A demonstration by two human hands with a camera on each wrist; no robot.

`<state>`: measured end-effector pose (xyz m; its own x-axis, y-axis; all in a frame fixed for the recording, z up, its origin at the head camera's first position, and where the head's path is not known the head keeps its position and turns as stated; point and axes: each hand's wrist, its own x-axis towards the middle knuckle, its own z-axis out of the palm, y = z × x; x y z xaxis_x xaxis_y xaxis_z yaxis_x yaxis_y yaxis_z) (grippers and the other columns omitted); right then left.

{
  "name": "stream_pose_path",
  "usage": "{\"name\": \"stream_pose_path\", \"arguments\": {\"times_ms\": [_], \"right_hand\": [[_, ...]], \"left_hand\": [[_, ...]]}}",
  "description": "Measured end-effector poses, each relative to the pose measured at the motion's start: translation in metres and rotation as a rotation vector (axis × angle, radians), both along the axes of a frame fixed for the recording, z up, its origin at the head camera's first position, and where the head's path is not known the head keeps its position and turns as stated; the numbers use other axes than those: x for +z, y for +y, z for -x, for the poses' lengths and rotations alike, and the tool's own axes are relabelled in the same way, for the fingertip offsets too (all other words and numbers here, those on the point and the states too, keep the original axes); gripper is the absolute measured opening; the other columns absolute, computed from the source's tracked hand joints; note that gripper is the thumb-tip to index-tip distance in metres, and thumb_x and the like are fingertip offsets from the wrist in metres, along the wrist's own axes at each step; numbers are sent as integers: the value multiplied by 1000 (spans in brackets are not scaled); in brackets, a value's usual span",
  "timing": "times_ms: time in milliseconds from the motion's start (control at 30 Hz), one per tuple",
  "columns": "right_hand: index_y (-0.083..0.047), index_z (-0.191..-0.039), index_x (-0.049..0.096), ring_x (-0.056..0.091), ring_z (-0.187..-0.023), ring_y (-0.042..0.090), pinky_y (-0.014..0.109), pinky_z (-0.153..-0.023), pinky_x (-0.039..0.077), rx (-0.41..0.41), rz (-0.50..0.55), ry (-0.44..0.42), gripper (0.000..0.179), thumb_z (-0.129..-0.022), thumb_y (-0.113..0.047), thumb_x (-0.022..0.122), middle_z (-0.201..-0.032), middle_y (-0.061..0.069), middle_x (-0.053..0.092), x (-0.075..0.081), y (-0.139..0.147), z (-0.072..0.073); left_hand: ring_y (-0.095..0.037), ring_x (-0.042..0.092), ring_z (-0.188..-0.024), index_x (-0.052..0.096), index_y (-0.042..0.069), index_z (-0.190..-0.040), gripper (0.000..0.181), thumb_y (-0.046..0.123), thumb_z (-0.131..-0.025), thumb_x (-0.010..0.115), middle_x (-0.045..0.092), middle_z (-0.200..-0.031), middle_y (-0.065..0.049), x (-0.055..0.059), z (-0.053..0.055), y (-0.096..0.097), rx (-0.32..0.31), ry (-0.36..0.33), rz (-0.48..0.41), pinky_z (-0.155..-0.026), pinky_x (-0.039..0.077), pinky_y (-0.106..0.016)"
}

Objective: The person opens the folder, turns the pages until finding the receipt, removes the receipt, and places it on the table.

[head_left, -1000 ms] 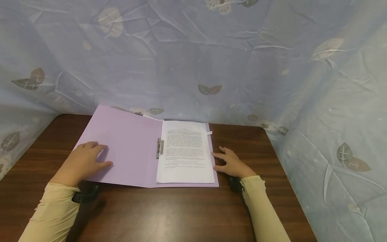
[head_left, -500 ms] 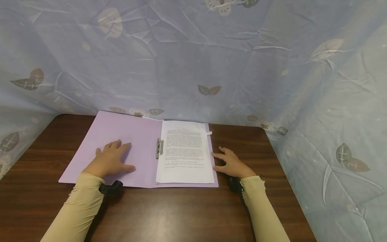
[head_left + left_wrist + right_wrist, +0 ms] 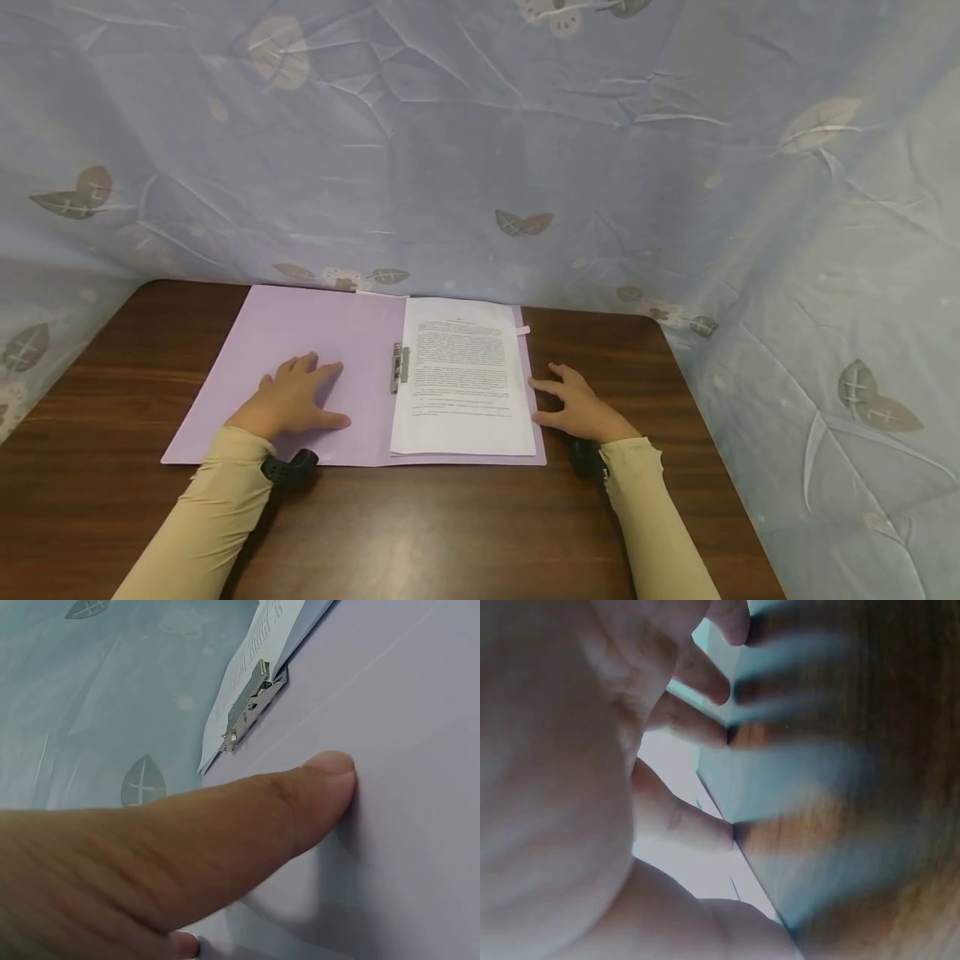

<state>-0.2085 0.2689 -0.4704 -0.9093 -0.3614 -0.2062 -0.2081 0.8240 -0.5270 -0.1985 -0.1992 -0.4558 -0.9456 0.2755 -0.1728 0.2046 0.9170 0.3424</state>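
Left hand [image 3: 288,402] shifted inward over folder [image 3: 315,325]; cover now flatter. Folder open on counter [image 3: 450,533]. Both hands loosely spread, holding nothing; right hand [image 3: 577,406] at folder's right edge, beside papers [image 3: 465,429].

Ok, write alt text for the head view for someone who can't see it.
An open lilac folder lies on a dark wooden table, a printed page on its right side beside a metal clip. A person's left grip is spread over the folder's left side; the right grip is at its right edge. A leaf-patterned bluish cloth hangs behind.
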Motion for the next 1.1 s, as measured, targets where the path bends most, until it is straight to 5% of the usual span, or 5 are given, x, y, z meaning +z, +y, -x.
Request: {"name": "stream_pose_path", "arguments": {"times_ms": [367,800,967,1100], "right_hand": [[-5,-144,61,23,-148,56,73,-113,28,-32,-25,-12,58,-92,-27,76,-162,33,27,8,15,0],[-5,-99,77,52,-133,50,62,-107,44,-130,-19,40,12,-95,-16,72,-142,31,54,19,21,-1],[-6,-98,76,62,-111,36,56,-96,51,-142,-71,77,14,-95,-19,70,-123,20,65,20,19,1],[-2,-120,71,63,-115,40,58,-98,51,-198,-156,150,32,-98,-24,66,-129,22,65,26,15,8]], "left_hand": [[-65,30,-141,51,4,-150,93,56,-79,83,34,-155,-39,-1,-3,15,-45,7,-16,-104,27,-83],[-63,36,-138,57,6,-146,88,51,-76,88,41,-152,-37,4,-17,38,-92,9,-9,-101,39,-77],[-64,38,-135,59,5,-145,87,49,-75,89,43,-149,-39,5,-19,41,-85,30,-3,-99,40,-77],[-65,36,-136,58,5,-146,87,48,-76,89,41,-151,-39,5,-19,41,-84,13,-7,-101,37,-78]]}}
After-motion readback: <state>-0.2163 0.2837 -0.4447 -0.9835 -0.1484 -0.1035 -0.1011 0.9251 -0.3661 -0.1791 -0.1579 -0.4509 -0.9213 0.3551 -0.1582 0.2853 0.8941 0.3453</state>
